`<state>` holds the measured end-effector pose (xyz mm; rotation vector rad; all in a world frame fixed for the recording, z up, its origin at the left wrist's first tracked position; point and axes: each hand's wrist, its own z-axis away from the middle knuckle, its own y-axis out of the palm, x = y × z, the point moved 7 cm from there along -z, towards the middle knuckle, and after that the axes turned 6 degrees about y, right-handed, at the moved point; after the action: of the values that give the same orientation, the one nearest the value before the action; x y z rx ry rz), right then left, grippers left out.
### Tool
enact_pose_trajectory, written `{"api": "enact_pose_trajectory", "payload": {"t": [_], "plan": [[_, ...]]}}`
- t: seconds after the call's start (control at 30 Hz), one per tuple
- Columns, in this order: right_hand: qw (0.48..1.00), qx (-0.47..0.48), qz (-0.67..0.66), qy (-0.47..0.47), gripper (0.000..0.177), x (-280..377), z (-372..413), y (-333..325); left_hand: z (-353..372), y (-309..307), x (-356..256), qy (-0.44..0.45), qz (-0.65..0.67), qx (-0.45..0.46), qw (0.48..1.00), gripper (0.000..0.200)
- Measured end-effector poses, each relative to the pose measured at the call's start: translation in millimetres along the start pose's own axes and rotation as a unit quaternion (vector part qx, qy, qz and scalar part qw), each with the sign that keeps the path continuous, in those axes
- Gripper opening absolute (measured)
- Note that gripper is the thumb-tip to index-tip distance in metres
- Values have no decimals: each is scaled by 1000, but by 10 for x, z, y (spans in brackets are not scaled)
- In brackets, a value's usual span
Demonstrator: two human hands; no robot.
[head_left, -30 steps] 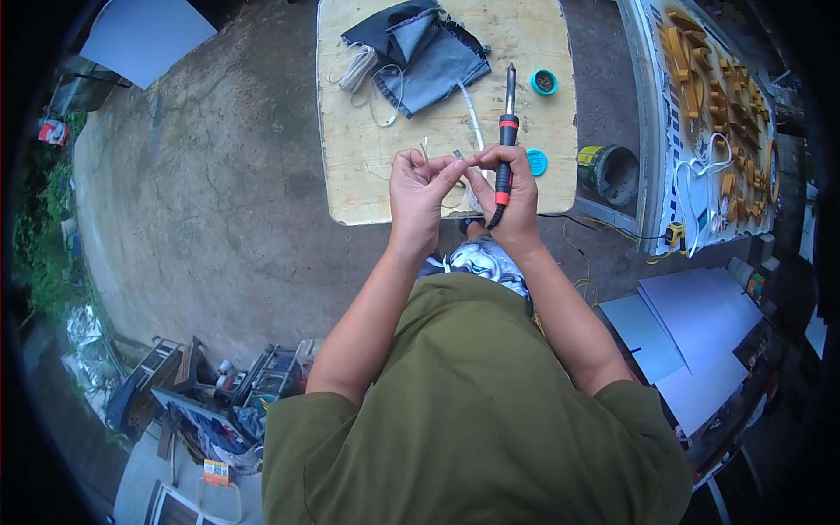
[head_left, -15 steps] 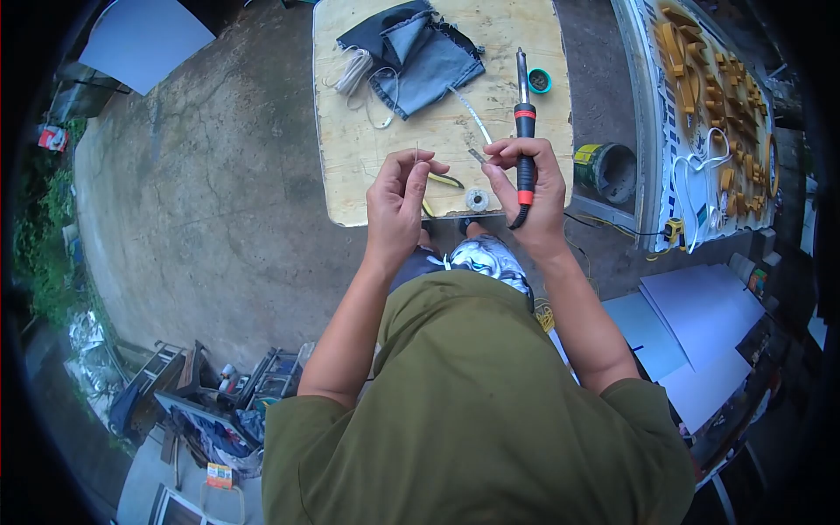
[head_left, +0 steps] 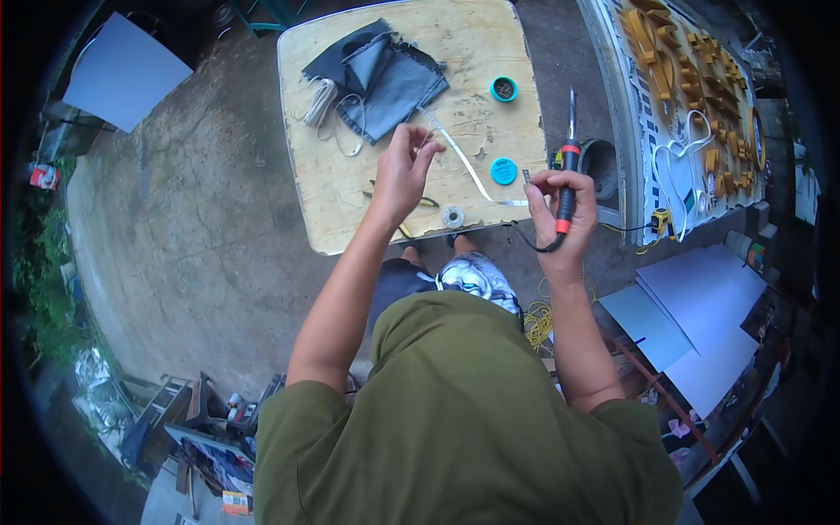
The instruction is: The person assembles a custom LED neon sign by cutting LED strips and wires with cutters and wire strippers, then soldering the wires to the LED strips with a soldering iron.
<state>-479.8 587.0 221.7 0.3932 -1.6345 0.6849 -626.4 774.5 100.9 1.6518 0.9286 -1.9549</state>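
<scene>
My right hand (head_left: 567, 219) is closed round a soldering iron (head_left: 569, 179) with a black and red handle, its tip pointing up. Between that thumb and forefinger sticks up a small metallic piece (head_left: 527, 177). A narrow white strip (head_left: 472, 171) runs from the denim cloth (head_left: 385, 83) to beside this hand. My left hand (head_left: 404, 173) is raised over the table, fingers pinched on what looks like a thin strand, too fine to name. Below it lie yellow-and-black pliers (head_left: 425, 202), partly hidden, and a small spool (head_left: 452, 216) near the table edge.
On the wooden table (head_left: 332, 219) are an open teal tin (head_left: 504, 88), its teal lid (head_left: 503, 171) and a bundle of white cord (head_left: 321, 102). At right, a panel holds brown cut pieces (head_left: 713, 105); a bucket (head_left: 598, 166) and a tape measure (head_left: 661, 220) are near it.
My right hand has moved right and down with the soldering iron, uncovering the teal lid and more of the white strip. My left hand has shifted slightly up. The view has turned somewhat.
</scene>
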Motion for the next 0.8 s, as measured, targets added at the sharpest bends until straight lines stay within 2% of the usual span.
{"api": "enact_pose_trajectory", "payload": {"t": [0.1,0.2,0.23,0.33,0.37,0.5,0.8], "plan": [[998,-41,-26,36,26,-204,57,-237,-669,329,143,47,-131,48,989,27],[997,-61,-8,41,25,-347,111,-395,-1188,814,514,-12,-43,94,995,32],[995,-72,-13,64,25,-393,125,-434,-1301,932,560,-14,-54,119,991,33],[995,-85,-15,48,25,-501,77,-559,-1477,1233,732,-51,-119,174,976,34],[995,-85,-24,54,24,-539,55,-596,-1524,1289,767,-66,-140,166,974,29],[992,-88,-60,72,26,-650,-55,-698,-1738,1428,809,-6,-192,109,975,20],[992,-85,-57,68,30,-821,-247,-864,-1976,1675,764,26,-229,157,960,31]]}}
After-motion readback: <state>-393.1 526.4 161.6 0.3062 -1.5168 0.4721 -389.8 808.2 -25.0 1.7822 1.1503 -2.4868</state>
